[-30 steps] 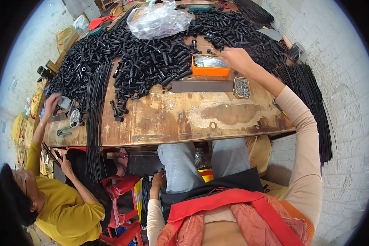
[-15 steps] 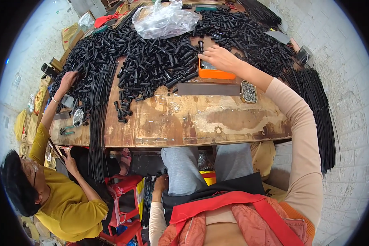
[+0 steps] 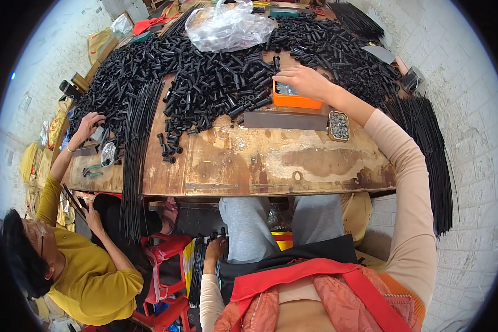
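Observation:
My right hand (image 3: 305,84) is over the orange box (image 3: 297,102), its fingers bent down together at the left rim. Their tips are partly hidden, and I cannot make out what they hold. Grey contents (image 3: 285,88) show inside the box below the fingers. Just beyond the fingertips stands a short black tube (image 3: 276,62). Down by my left thigh, my left hand (image 3: 214,252) is closed around the upper part of a bundle of thin black rods (image 3: 196,279) with thicker black ends.
Black tubular parts (image 3: 216,83) are heaped across the wooden table (image 3: 232,166). A grey strip (image 3: 285,120) and a tin of small metal bits (image 3: 338,126) lie nearer me. Black rods (image 3: 135,149) overhang the front edge. A co-worker in yellow (image 3: 94,271) sits at left.
My right hand's fingers have drawn closer together and lower over the orange box. My left hand stays by the thigh. The co-worker's far hand has moved nearer the table's front edge.

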Action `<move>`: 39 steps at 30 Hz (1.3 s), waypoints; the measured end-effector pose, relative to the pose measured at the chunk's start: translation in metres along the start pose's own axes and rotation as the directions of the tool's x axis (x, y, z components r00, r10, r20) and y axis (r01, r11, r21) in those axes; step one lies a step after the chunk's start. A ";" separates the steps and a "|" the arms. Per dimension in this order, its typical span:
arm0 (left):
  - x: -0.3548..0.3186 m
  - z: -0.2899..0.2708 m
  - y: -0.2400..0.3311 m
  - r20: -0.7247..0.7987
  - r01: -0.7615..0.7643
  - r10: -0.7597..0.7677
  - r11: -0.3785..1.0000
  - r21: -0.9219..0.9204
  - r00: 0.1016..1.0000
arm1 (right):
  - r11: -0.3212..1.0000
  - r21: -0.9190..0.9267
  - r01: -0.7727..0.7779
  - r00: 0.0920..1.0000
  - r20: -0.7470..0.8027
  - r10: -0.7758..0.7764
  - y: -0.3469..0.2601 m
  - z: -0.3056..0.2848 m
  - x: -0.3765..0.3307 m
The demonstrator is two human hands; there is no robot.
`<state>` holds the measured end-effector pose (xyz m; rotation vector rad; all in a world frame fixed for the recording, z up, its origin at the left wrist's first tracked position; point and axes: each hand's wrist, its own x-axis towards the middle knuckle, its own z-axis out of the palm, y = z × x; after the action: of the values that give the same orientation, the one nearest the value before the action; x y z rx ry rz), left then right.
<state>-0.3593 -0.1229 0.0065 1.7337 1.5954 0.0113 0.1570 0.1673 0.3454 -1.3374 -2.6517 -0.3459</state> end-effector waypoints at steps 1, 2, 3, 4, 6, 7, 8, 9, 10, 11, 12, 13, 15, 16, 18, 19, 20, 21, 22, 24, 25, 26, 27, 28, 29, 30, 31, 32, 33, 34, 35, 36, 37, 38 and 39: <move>0.000 0.000 0.001 0.012 0.003 -0.003 1.000 0.013 1.000 | 0.993 -0.095 0.077 0.996 -0.029 -0.080 0.002 0.005 -0.001; 0.001 -0.001 0.001 0.016 0.001 -0.001 1.000 0.014 1.000 | 0.993 -0.095 0.073 0.997 -0.027 -0.076 0.006 0.007 -0.007; 0.003 -0.002 0.002 0.015 0.018 -0.018 0.999 0.031 1.000 | 0.989 -0.118 0.093 0.994 -0.041 -0.099 0.012 0.008 -0.014; 0.003 -0.001 0.001 0.009 0.041 -0.041 0.998 0.046 0.999 | 0.983 -0.139 0.119 0.990 -0.056 -0.128 0.011 0.005 -0.016; 0.004 0.005 -0.014 0.017 0.027 -0.028 0.998 0.057 0.999 | 0.991 -0.074 0.109 0.989 -0.096 -0.116 0.009 0.002 -0.017; 0.005 0.004 -0.011 0.032 0.001 -0.003 0.997 0.072 0.999 | 0.996 -0.013 0.089 0.987 -0.131 -0.089 0.009 -0.003 -0.022; 0.006 0.003 -0.007 0.046 0.001 -0.005 0.996 0.085 0.999 | 0.996 -0.015 0.084 0.988 -0.126 -0.085 0.009 -0.009 -0.023; 0.008 0.001 -0.003 0.050 -0.002 -0.002 0.996 0.085 0.999 | 0.999 -0.010 0.039 0.992 -0.123 -0.040 0.008 -0.014 -0.021; 0.010 0.000 0.000 0.040 -0.006 0.003 0.997 0.073 0.999 | 1.000 -0.005 -0.004 0.993 -0.121 0.004 0.007 -0.017 -0.019; 0.010 -0.001 0.004 0.026 -0.013 0.011 0.998 0.062 1.000 | 1.000 -0.009 -0.007 0.993 -0.121 0.006 0.007 -0.016 -0.018; 0.009 -0.002 0.007 0.026 -0.017 0.016 0.998 0.063 1.000 | 0.996 -0.064 0.058 0.993 -0.098 -0.064 0.007 -0.015 -0.016; 0.006 -0.003 0.009 0.012 -0.021 0.020 0.999 0.051 1.000 | 0.985 -0.115 0.128 0.988 -0.074 -0.137 0.008 -0.010 -0.011; 0.004 -0.004 0.014 -0.005 -0.024 0.024 0.999 0.040 1.000 | 0.969 -0.163 0.184 0.977 -0.078 -0.199 0.010 -0.001 -0.002; 0.001 -0.005 0.015 0.005 -0.006 0.006 0.999 0.044 1.000 | 0.952 -0.217 0.215 0.970 -0.069 -0.235 0.009 0.002 0.003; 0.001 -0.002 0.007 0.024 -0.006 0.005 0.999 0.051 1.000 | 0.873 -0.413 0.260 0.918 -0.174 -0.356 0.013 0.004 0.010; 0.000 0.001 0.002 0.024 -0.003 0.002 0.999 0.052 1.000 | 0.874 -0.411 0.260 0.918 -0.176 -0.356 0.012 0.004 0.010; -0.001 0.003 -0.003 0.023 0.018 -0.019 0.999 0.049 1.000 | 0.885 -0.399 0.238 0.947 -0.106 -0.303 0.010 0.003 0.008; -0.002 0.006 -0.008 0.023 0.039 -0.040 0.998 0.045 0.999 | 0.895 -0.390 0.215 0.969 -0.032 -0.247 0.009 0.002 0.006; -0.001 0.007 -0.009 0.025 0.035 -0.036 0.998 0.044 0.999 | 0.905 -0.335 0.262 0.935 -0.143 -0.323 0.009 0.003 0.003; 0.001 0.010 -0.011 0.026 0.041 -0.042 0.999 0.036 0.999 | 0.946 -0.216 0.240 0.941 -0.188 -0.281 0.009 0.003 0.001; 0.002 0.010 -0.014 0.026 0.044 -0.044 0.999 0.033 0.999 | 0.971 -0.088 0.223 0.943 -0.232 -0.237 0.003 0.001 0.003; 0.003 0.011 -0.017 0.023 0.029 -0.030 0.999 0.026 0.999 | 0.989 0.024 0.146 0.966 -0.221 -0.137 -0.004 -0.006 0.005; 0.004 0.012 -0.020 0.020 0.016 -0.016 1.000 0.020 1.000 | 0.988 0.027 0.153 0.965 -0.221 -0.143 -0.008 -0.006 0.009; 0.006 0.005 0.002 0.015 0.021 -0.022 0.999 0.047 1.000 | 0.997 0.066 0.051 0.984 -0.174 -0.038 -0.003 -0.008 0.003; 0.005 0.004 0.005 0.011 0.021 -0.022 0.999 0.045 1.000 | 0.993 0.108 -0.039 0.990 -0.134 0.053 -0.002 -0.008 0.004; 0.004 0.002 0.008 0.014 0.006 -0.006 0.999 0.036 1.000 | 0.994 0.107 -0.036 0.989 -0.136 0.050 -0.001 -0.007 0.005; 0.004 0.002 0.008 0.015 -0.008 0.008 1.000 0.027 1.000 | 0.996 0.084 -0.010 0.991 -0.131 0.021 -0.001 -0.005 0.006; 0.005 0.006 0.002 0.011 -0.007 0.007 1.000 0.026 1.000 | 0.998 0.062 0.016 0.992 -0.124 -0.008 0.001 -0.003 0.006; 0.005 0.012 -0.007 0.018 0.028 -0.028 0.999 0.017 0.999 | 0.998 0.061 0.018 0.992 -0.127 -0.010 0.004 -0.002 0.006; 0.004 0.016 -0.011 0.030 0.066 -0.067 0.998 0.010 0.997 | 0.996 0.092 -0.020 0.994 -0.103 0.029 0.003 -0.002 0.004; 0.004 0.018 -0.016 0.031 0.069 -0.070 0.998 0.010 0.997 | 0.991 0.121 -0.059 0.995 -0.077 0.069 0.002 0.000 0.003; 0.004 0.020 -0.020 0.068 0.050 -0.054 0.997 0.051 0.996 | 0.991 0.124 -0.059 0.995 -0.076 0.069 0.002 0.000 0.005; 0.005 0.022 -0.025 0.107 0.027 -0.037 0.995 0.093 0.994 | 0.984 0.166 -0.056 0.994 -0.085 0.071 0.003 0.001 0.006; 0.005 0.025 -0.029 0.109 0.027 -0.037 0.995 0.094 0.993 | 0.977 0.208 -0.052 0.993 -0.094 0.073 0.004 0.001 0.006; 0.004 0.027 -0.034 0.091 0.035 -0.043 0.996 0.084 0.995 | 0.976 0.210 -0.053 0.993 -0.093 0.074 0.003 0.003 0.007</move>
<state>-0.3743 -0.1359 -0.0324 1.7390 1.5811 -0.1537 0.1553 0.1748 0.3448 -1.2990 -2.4776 -0.1206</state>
